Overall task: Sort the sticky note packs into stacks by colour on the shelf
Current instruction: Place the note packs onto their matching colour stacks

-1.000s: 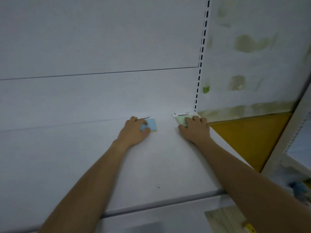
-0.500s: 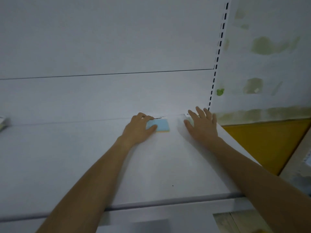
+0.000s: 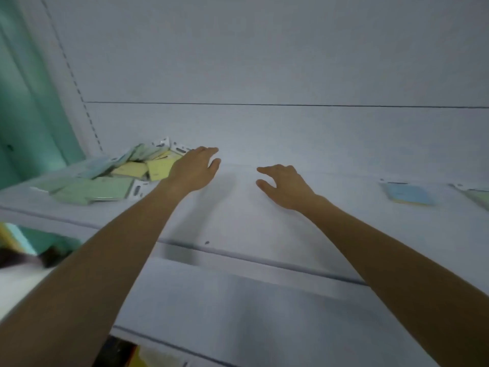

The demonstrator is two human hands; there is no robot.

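Observation:
A loose heap of sticky note packs [image 3: 105, 178], green and yellow, lies at the left end of the white shelf [image 3: 238, 221]. My left hand [image 3: 194, 169] hovers at the heap's right edge, fingers apart, holding nothing. To its right, my right hand [image 3: 284, 185] is also open and empty above bare shelf. A blue pack [image 3: 408, 193] lies flat far right, with a green pack [image 3: 479, 196] beyond it, cut off by the frame edge.
The shelf's white back panel [image 3: 264, 75] rises behind. A slotted upright [image 3: 79, 94] and teal wall [image 3: 31, 102] bound the left end. A lower shelf [image 3: 238, 313] juts out beneath my forearms.
Both hands let go of the blue and green packs at the right end and swung left along the shelf; the view turned left, bringing the heap into sight.

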